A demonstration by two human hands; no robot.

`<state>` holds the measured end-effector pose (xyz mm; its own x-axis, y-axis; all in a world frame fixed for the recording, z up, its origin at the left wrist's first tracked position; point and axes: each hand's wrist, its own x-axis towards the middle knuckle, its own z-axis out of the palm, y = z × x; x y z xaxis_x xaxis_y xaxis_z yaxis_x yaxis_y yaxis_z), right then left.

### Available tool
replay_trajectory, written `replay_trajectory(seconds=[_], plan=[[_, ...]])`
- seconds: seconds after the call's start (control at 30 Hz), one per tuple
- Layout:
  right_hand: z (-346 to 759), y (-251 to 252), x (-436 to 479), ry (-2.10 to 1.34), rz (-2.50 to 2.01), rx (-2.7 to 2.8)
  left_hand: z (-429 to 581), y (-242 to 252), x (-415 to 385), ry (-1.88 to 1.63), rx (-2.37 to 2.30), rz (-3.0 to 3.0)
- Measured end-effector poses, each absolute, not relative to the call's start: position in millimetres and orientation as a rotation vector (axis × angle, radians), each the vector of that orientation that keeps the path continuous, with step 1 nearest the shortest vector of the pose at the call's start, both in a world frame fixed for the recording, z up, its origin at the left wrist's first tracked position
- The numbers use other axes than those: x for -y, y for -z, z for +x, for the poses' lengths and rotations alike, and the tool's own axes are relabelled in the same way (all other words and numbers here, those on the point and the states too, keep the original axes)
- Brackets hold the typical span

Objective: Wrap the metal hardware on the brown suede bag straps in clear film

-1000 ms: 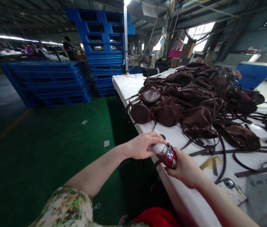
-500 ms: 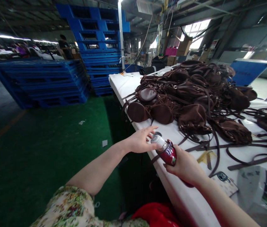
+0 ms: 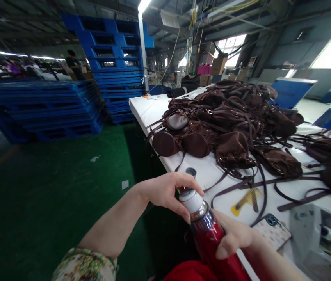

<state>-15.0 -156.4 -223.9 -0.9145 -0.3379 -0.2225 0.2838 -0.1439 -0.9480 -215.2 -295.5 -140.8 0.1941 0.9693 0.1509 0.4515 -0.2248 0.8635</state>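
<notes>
I hold a red metal flask (image 3: 212, 238) with a white cap (image 3: 191, 199), tilted toward me over the table's front edge. My right hand (image 3: 235, 236) is wrapped round the flask's body. My left hand (image 3: 168, 191) curls its fingers over the white cap at the top. A small round dark lid (image 3: 191, 171) lies on the white table (image 3: 153, 111) just beyond my left hand.
A big heap of brown drawstring pouches and straps (image 3: 230, 121) covers the table. A yellow comb (image 3: 246, 199), a phone (image 3: 272, 232) and a grey machine (image 3: 317, 234) lie to the right. Blue pallets (image 3: 48, 109) stand on the green floor; a person (image 3: 73, 64) stands far off.
The flask has come closer and lower toward me, showing more of its red body. My left hand, spread open half a second ago, has closed over the cap again.
</notes>
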Motion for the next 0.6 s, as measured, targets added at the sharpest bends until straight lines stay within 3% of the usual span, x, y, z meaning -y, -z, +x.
replay_trajectory(seconds=[0.13,0.27,0.4,0.6], plan=[[-18,232,160,2.287,-0.135,-1.386,-212,151,295,-1.064,-1.322,1.709],[-19,217,157,2.241,-0.017,-1.946,-194,181,286,-1.368,-1.292,1.409],[-13,220,164,1.776,0.478,-2.731,-158,224,272,-1.47,-1.213,1.121],[16,249,159,1.134,1.013,-3.119,-145,235,240,-1.507,-1.277,1.088]])
